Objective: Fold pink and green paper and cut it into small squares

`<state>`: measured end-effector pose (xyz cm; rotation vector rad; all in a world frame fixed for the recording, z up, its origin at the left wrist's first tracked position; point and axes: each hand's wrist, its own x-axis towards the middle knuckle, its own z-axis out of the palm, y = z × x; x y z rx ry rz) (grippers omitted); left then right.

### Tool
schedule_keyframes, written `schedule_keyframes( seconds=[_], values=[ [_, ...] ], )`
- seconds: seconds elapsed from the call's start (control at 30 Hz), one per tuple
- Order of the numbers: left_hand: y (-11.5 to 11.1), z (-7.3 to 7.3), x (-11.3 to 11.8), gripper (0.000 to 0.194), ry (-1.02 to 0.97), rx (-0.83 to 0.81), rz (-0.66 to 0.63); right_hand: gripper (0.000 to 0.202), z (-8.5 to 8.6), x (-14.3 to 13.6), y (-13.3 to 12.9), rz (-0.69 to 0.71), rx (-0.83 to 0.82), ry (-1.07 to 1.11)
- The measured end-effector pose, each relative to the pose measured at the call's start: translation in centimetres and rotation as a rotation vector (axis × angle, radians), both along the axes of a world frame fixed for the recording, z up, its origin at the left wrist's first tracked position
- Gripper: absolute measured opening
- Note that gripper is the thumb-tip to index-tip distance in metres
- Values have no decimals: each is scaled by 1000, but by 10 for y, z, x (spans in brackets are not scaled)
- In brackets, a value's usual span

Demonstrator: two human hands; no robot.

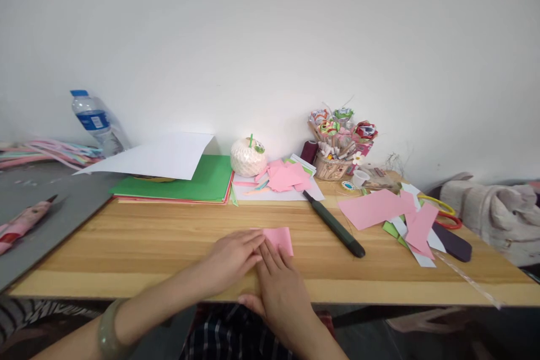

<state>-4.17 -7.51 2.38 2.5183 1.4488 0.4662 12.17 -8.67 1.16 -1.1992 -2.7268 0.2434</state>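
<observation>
A small piece of pink paper [279, 238] lies on the wooden table near its front edge, its right part curling up. My left hand [232, 259], with a pale bangle on the wrist, reaches in from the left; its fingers are together and their tips rest at the paper's left side. My right hand [278, 284] lies flat with fingers stretched over the paper's lower part, thumb apart. The fingertips of both hands meet, and part of the paper is hidden beneath them.
A dark green pen-shaped tool [335, 226] lies right of the hands. Pink and white scraps [375, 208] and scissors [449, 220] are farther right. Behind stand green paper sheets [211, 177], a white netted ball [248, 158], a flower basket [331, 169] and a bottle [95, 121].
</observation>
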Motion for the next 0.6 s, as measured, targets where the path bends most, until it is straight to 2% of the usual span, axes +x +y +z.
schedule_keyframes(
  seconds=[0.07, 0.17, 0.37, 0.6],
  values=[
    [-4, -1, -4, 45, 86, -67, -42, 85, -1, 0, -1, 8, -4, 15],
    [-6, 1, -9, 51, 144, -86, -58, 84, -1, 2, 1, 39, -3, 32],
    [-6, 1, -13, 47, 215, -27, -156, 78, 4, 29, 18, -156, 29, -67],
    [-7, 3, -18, 42, 235, 4, -165, 68, 8, 56, 27, -122, 52, -98]
  ],
)
